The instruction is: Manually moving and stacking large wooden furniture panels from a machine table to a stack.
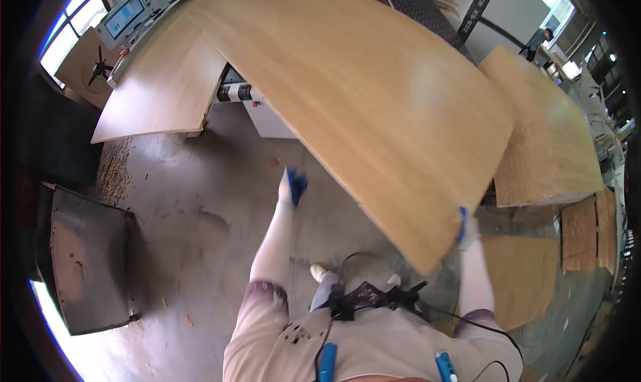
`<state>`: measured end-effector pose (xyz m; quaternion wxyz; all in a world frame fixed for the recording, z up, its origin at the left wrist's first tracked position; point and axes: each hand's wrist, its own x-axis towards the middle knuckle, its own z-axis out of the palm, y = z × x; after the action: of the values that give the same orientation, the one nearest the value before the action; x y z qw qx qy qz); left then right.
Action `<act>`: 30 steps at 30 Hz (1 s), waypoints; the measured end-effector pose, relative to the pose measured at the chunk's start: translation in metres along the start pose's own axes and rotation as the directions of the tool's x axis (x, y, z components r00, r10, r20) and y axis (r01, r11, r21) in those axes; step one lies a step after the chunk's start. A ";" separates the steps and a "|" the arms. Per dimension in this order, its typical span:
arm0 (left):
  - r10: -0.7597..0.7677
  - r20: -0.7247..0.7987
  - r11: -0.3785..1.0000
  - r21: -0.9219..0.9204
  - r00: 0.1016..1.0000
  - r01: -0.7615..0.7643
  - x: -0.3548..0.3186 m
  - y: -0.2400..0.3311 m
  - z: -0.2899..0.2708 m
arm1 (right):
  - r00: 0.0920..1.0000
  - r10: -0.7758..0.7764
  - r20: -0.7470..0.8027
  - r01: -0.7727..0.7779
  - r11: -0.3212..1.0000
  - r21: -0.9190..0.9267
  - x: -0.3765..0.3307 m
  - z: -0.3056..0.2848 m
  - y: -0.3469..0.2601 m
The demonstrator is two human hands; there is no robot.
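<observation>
Nearest the camera: wearer's light shirt (380,345), with a black harness (374,298) across it and two blue clips (327,362) on the front.

Main object: large wood panel (374,95), pale and smooth-faced, spanning the centre and upper part of the view. Its near corner points down toward the wearer, right of centre, above the grey floor (180,248).

Right hand (469,228): in a white glove with blue palm, at the panel's right edge just above the near corner, palm side against the edge. Fingers are hidden; cannot tell how firmly they close.

Left hand (294,186): similarly gloved, apart from the panel, over the floor left of its long near edge. Hand is blurred; cannot tell whether the fingers are spread or pressed together.

Surroundings: a second wood sheet (157,88) sits at upper left, beside the panel's left edge; a black-and-white roller-like part (234,92) shows between them. At right, a stack of wood sheets (547,138); below it, a flat board (517,275) near the floor. Far left: dark metal bin (90,255), scattered wood scraps (115,172), black-bladed fan (100,68), lit monitor (125,16). Another person (536,43) stands in the upper right background.
</observation>
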<state>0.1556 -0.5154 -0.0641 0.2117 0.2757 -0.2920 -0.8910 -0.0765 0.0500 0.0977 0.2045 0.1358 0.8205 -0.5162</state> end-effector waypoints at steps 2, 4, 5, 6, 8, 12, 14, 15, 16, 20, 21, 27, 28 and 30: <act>-0.048 -0.091 0.998 -0.036 0.995 0.045 -0.069 -0.040 -0.065 | 0.869 -0.333 0.365 -0.016 0.720 0.694 -0.035 0.108 -0.016; -0.131 -0.204 0.991 -0.024 0.970 0.129 -0.147 -0.080 -0.120 | 0.801 -0.364 0.475 -0.048 0.752 0.657 -0.084 0.192 -0.029; -0.277 -0.323 0.961 -0.078 0.905 0.266 -0.177 -0.096 -0.137 | 0.773 -0.414 0.481 -0.082 0.687 0.722 -0.103 0.241 -0.043; -0.242 -0.112 0.970 -0.025 0.964 0.241 -0.200 -0.107 -0.150 | 0.817 -0.201 0.541 -0.191 0.790 0.582 -0.128 0.282 -0.053; -0.366 -0.227 0.929 -0.046 0.902 0.366 -0.223 -0.121 -0.155 | 0.604 0.063 0.794 -0.323 0.931 0.171 -0.168 0.340 -0.082; -0.247 -0.320 0.872 0.339 0.915 0.354 -0.195 -0.103 -0.096 | -0.183 0.010 0.983 0.925 0.339 0.169 -0.206 0.386 -0.156; -0.230 -0.186 0.945 0.190 0.955 0.264 -0.159 -0.083 -0.042 | -0.307 -0.099 0.947 0.929 -0.249 0.275 -0.201 0.384 -0.192; -0.231 -0.274 0.924 0.239 0.934 0.299 -0.135 -0.078 -0.007 | -0.359 -0.201 0.911 0.907 -0.308 0.289 -0.184 0.379 -0.215; -0.209 -0.195 0.940 0.230 0.958 0.252 -0.121 -0.072 0.023 | -0.384 -0.365 0.848 0.923 -0.168 0.345 -0.159 0.371 -0.237; -0.224 -0.152 0.951 0.183 0.963 0.250 -0.055 -0.081 0.138 | -0.241 -0.869 0.431 0.963 -0.268 -0.003 0.003 0.307 -0.304; -0.233 -0.172 0.960 0.115 0.957 0.254 -0.038 -0.089 0.162 | -0.114 -0.959 0.261 0.985 -0.143 -0.095 0.053 0.282 -0.313; -0.111 -0.173 0.895 -0.446 0.979 0.023 0.017 -0.127 0.243 | 0.771 -0.636 -0.033 0.479 0.614 -0.627 0.353 0.088 -0.269; -0.074 -0.274 0.891 -0.450 0.959 -0.060 0.014 -0.127 0.249 | 0.783 -0.620 -0.055 0.396 0.563 -0.725 0.384 0.068 -0.245; -0.045 -0.228 0.878 -0.473 0.973 -0.070 0.010 -0.123 0.256 | 0.913 -0.358 0.195 0.385 0.600 -0.701 0.444 0.064 -0.216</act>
<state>-0.0362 -0.3263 0.0275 0.3115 0.3151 -0.0384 -0.8956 -0.5482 -0.0952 0.0332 0.1436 -0.1389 0.9628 -0.1817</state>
